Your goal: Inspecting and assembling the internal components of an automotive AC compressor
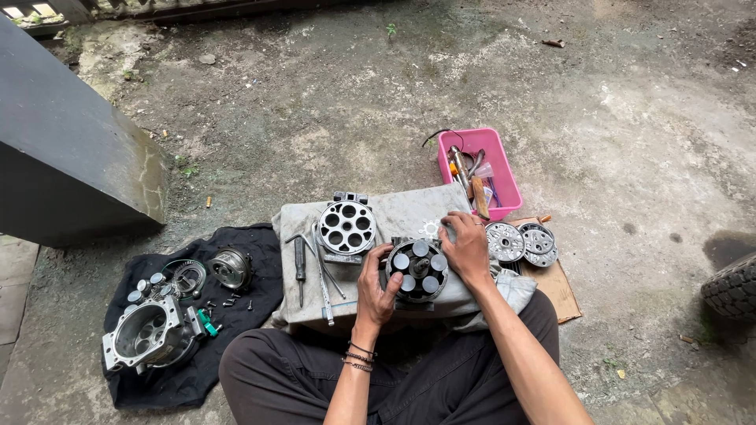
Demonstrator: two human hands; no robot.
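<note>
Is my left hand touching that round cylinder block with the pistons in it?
Touching. The head view shows the left hand wrapped against the left rim of the cylinder block, with no gap showing; the right hand rests on its upper right edge.

Both hands, left hand [376,287] and right hand [466,250], grip a round piston block [416,270] on a grey cloth [402,208].

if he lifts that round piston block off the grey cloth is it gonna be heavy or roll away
The piston block looks like solid metal, so it is probably heavy for its size. It appears to sit on a flat end, held between the left hand and right hand, so rolling seems unlikely unless tipped. Its surfaces may be oily and slippery.
</note>
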